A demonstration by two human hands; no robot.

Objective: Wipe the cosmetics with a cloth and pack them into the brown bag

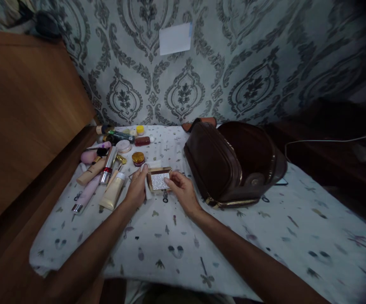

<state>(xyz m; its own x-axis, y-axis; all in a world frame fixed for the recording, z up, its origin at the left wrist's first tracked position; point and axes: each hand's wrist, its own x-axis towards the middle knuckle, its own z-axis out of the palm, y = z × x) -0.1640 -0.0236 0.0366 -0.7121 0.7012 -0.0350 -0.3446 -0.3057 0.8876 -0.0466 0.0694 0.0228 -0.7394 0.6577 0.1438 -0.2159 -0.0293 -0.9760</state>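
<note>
On my feed, w/ the gold case (pixel 158 181) as clock hub & 12 twd the wall (pixel 184 95), I start far L: wood cabinet (pixel 33 114) at 10, then cosmetics, incl. a pink tube (pixel 88 195) & cream tube (pixel 113 192) near 9, a silver-and-red tube (pixel 108 164) btw. 9 & 10, an amber jar (pixel 138 159) btw. 10 & 11. Next, the L hand (pixel 136 187) at 9, pinching the case's near-side rim, white cloth (pixel 148 192) beside the fingers. Case is btw. both hands, over the patterned sheet (pixel 157 236), sparkly face showing; can't tell if it's touching down. I'd guess it's light, stiff, slick on the polished rim, grippier on the textured face, & maybe breakable inside, so I'd hold it by opp. short edges w/ mod. pressure, no twist. R hand (pixel 183 189) at 3 grasps the other end, thumb on the sparkly face, fingers round the edge. Farther out at 3, the brown bag (pixel 210 158) stands open, soft-looking, well apart from the case.
</note>
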